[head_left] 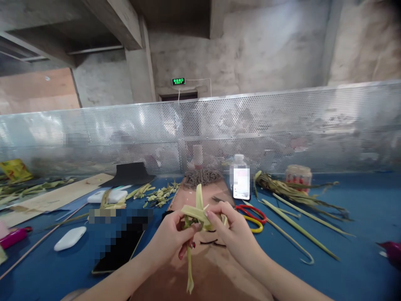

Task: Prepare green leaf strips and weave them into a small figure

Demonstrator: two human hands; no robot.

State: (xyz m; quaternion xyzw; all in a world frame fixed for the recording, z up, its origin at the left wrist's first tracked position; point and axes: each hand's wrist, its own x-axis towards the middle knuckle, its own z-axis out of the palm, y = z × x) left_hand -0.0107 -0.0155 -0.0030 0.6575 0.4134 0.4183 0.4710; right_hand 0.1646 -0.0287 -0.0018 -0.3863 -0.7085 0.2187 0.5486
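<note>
Over the blue table [360, 234] and its brown board [213, 271], the left hand [171, 238] and right hand [230, 232] both pinch a pale green folded palm-leaf strip [197, 213] between them. It looks light, pliant and easily torn, best gripped at the folds.

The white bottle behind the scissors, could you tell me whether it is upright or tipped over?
Upright: the white bottle stands on its base on the blue table, cap on top.

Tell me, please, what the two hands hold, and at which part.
Both the left hand and right hand hold one folded leaf-strip piece, fingers pinching its woven middle; a strip hangs free below.
</note>
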